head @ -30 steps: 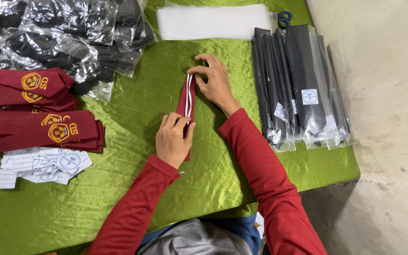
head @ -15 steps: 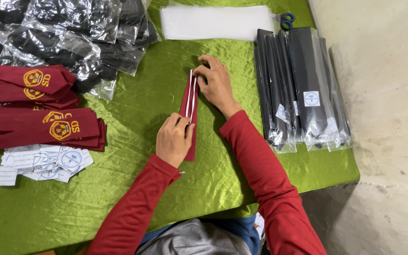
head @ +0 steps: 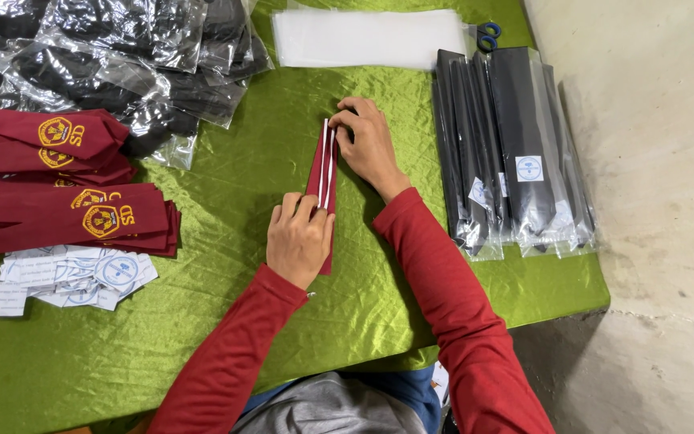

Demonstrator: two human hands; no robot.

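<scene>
Maroon tie (head: 322, 173) now straighter, left hand (head: 299, 241) and right hand (head: 371, 145) flat atop

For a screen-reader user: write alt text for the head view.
Both hands, left hand and right hand, press a folded maroon tie flat on a green tablecloth. Bagged black ties lie right, maroon ties left.
</scene>
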